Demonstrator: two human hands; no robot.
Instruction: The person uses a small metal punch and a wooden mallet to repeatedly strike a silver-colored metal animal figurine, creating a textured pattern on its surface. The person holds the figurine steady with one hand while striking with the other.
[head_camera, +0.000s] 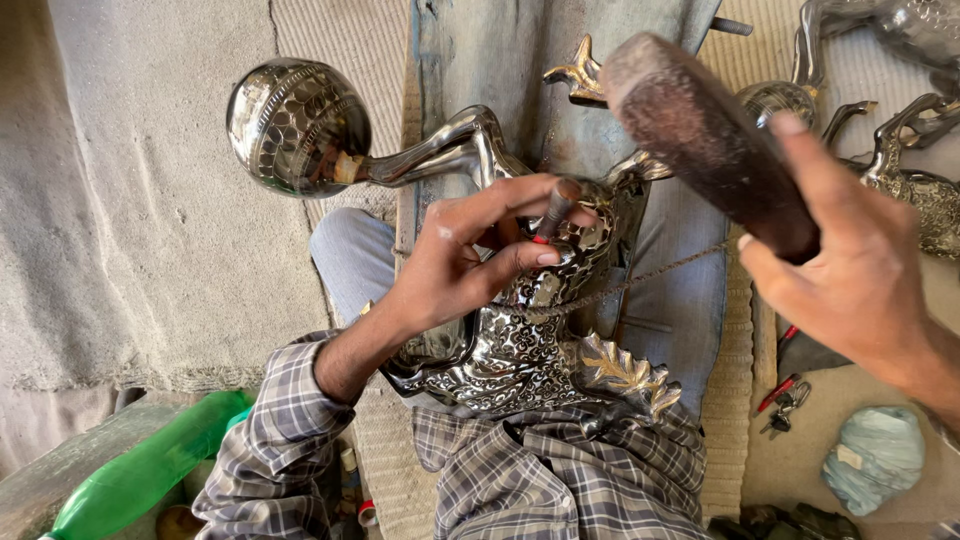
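A rough grey concrete floor (130, 200) spreads under a ribbed beige woven mat (730, 420), where a person in a grey plaid shirt sits with a large silvery engraved metal figurine (520, 350) resting across the lap. The figurine's round patterned ball end (298, 127) juts out over the floor, up and to the left of its body. The left hand (455, 265) is closed narrowly around a short dark metal chisel (556, 210), whose tip meets the figurine's engraved surface. Above and to the right of the figurine, the right hand (855, 275) grips a thick dark wooden mallet (700, 135), held clear of the chisel. A green plastic bottle (140, 475) lies left of and below the figurine; further silvery figurines (920, 190) stand to its upper right. A pale blue crumpled bundle (875, 455) lies to its lower right.
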